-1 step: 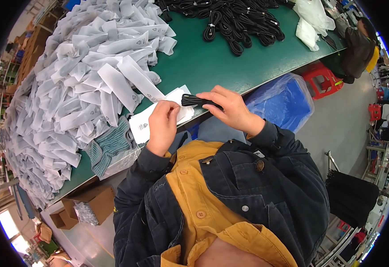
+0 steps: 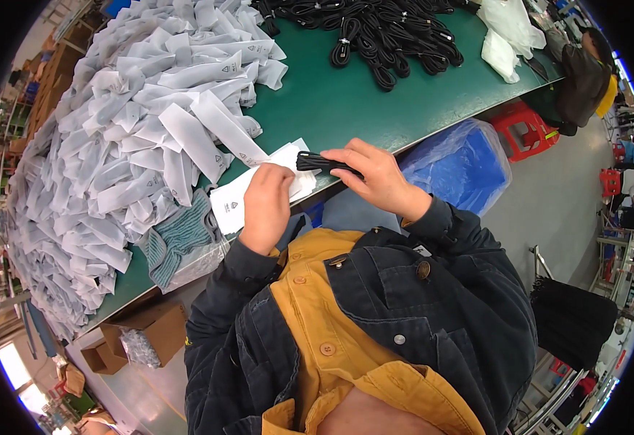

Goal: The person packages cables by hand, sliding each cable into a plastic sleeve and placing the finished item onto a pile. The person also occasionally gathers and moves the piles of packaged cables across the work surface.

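A coiled bundle of black cable (image 2: 317,163) is held in my right hand (image 2: 379,177), between thumb and fingers, its looped end pointing left. Below that end lies a stack of flat white plastic bags (image 2: 231,206) at the table's near edge. My left hand (image 2: 265,206) rests over this stack, fingers curled and pressed together. Its fingertips are turned away, so what they pinch, if anything, is hidden. A small gap separates the left hand from the cable.
Filled whitish bags (image 2: 125,138) form a large heap on the green table (image 2: 346,112). More black cable bundles (image 2: 397,40) lie at the far side. A teal knitted item (image 2: 179,243) is left of the stack. A blue bin (image 2: 469,167) and red stool (image 2: 526,134) stand right.
My left hand has rolled slightly over the bag stack, hiding its thumb more. The right hand and cable bundle have barely moved.
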{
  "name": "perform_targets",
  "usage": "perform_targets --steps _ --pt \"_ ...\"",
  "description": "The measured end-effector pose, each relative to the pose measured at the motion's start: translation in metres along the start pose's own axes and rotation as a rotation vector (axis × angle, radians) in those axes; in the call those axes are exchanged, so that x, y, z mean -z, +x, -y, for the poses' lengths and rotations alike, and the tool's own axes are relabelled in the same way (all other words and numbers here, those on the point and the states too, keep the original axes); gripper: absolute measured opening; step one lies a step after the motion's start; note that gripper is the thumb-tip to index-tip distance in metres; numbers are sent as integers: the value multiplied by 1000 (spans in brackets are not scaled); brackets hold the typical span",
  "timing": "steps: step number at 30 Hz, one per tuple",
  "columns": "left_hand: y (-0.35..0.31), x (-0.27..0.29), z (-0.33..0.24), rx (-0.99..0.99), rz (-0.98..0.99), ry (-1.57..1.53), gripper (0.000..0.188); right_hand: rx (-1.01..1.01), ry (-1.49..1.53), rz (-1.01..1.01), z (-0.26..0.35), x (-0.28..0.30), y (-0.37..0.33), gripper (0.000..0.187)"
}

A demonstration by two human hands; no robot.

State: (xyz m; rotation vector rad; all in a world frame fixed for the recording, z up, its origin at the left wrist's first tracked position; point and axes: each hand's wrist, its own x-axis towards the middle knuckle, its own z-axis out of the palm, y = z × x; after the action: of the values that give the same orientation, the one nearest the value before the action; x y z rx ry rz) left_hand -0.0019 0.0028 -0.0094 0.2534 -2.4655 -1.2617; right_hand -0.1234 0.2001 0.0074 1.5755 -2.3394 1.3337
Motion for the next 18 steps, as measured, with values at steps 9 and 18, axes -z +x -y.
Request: perform_targets --steps 9,18 --pt "-3 -1 -4 67 -8 -97 5 14 -20 -47 2 -4 -7 39" --pt "-1 6 -11 -152 0 132 4 73 -141 -21 -1 -2 -7 41"
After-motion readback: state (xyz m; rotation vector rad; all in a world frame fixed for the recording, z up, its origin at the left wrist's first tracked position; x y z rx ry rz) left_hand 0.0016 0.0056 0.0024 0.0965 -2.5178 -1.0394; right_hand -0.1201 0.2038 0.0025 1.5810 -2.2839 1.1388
